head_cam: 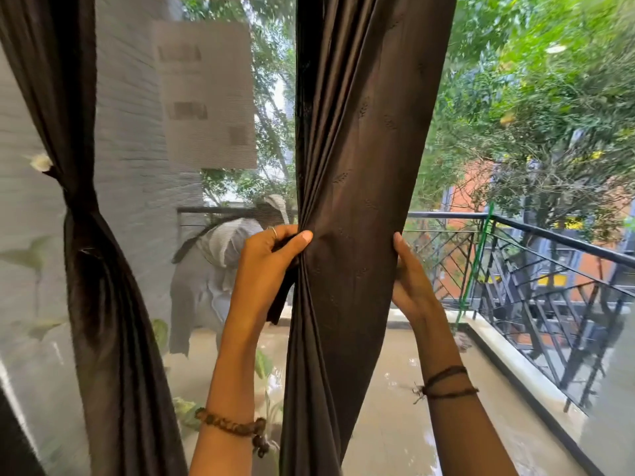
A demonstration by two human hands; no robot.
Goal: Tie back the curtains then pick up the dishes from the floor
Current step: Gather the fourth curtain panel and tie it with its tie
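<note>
Dark brown and faintly glossy, the long pleated fabric curtain panel hangs straight down the middle of our view, its long axis vertical, and we have it between both hands at about mid-height. Our left hand pinches the panel's left edge, thumb pressed on the front of the gathered folds and fingers curled behind, with a short dark strip of cloth dangling from the same grip; we judge it to be the tie-back, though we cannot be sure. Our right hand wraps the panel's right edge, fingers hidden behind the fabric, thumb up along the front. So the cloth lies directly between the two hands, neither nearer than the other, and the next move, as we read it, turns on drawing those two edges together across the vertical run and passing the strip around the bundle.

To the left, a second dark brown curtain panel is already cinched at its waist, beside a mesh screen. Beyond lie a wet tan balcony floor and a black metal railing. No dishes show from here.
</note>
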